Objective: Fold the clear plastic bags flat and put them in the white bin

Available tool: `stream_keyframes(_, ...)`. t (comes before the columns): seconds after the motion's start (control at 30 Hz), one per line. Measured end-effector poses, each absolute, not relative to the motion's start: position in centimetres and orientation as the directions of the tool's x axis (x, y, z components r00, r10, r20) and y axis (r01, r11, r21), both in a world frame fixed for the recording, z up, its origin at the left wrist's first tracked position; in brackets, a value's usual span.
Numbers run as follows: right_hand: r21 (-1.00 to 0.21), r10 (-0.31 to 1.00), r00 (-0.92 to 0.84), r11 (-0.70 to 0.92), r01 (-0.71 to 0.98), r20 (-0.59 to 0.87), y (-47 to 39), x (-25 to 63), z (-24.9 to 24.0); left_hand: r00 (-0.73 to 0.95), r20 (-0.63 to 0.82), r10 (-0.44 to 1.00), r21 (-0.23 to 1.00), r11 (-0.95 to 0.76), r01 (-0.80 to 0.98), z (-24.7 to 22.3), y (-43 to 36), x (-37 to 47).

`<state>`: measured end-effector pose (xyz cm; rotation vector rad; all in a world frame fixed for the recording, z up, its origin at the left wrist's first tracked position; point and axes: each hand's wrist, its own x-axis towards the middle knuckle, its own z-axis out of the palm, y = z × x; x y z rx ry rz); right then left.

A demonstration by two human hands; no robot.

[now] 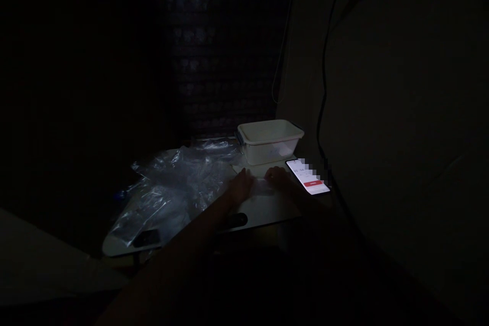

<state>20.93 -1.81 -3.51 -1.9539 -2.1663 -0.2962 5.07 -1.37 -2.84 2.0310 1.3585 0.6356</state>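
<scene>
In the dim head view, my left hand [241, 186] and my right hand [277, 175] are close together above the white table [280, 210]. Between them stretches a small piece of clear plastic [261, 187], perhaps a bag. Fingers of both hands are closed on its two ends. To the left of my left hand spreads a heap of clear plastic bags [183, 178], crinkled and overlapping. Just beyond my hands stands a white plastic bin [269, 152]. Darkness hides the finer detail of my fingers.
A lit phone [305, 177] showing a timer lies right of my right hand. Behind it, a dark cable [324, 81] hangs down the wall. The table has dark handle cutouts [236, 220] along its near edge. Dark blinds [229, 61] cover the back.
</scene>
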Motion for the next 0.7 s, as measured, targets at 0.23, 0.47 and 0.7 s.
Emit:
stream_keyframes(0.23,-0.52,0.953,-0.067,0.22,0.825,0.297,-2.4,21.3,-2.1,0.277,-0.03,0.96,0.969,-0.04,0.242,-2.4,-0.3,4.6)
stream_keyframes(0.47,-0.88,0.989,0.012,0.128,0.457,0.15,-3.4,21.4,-2.2,0.272,-0.003,0.962,1.0,0.004,0.0,-2.0,0.0,4.9)
stream_keyframes(0.7,-0.97,0.993,0.061,0.086,0.229,0.102,-4.0,21.4,-1.6,0.258,0.017,0.966,0.999,-0.006,-0.043,-1.7,0.3,4.4)
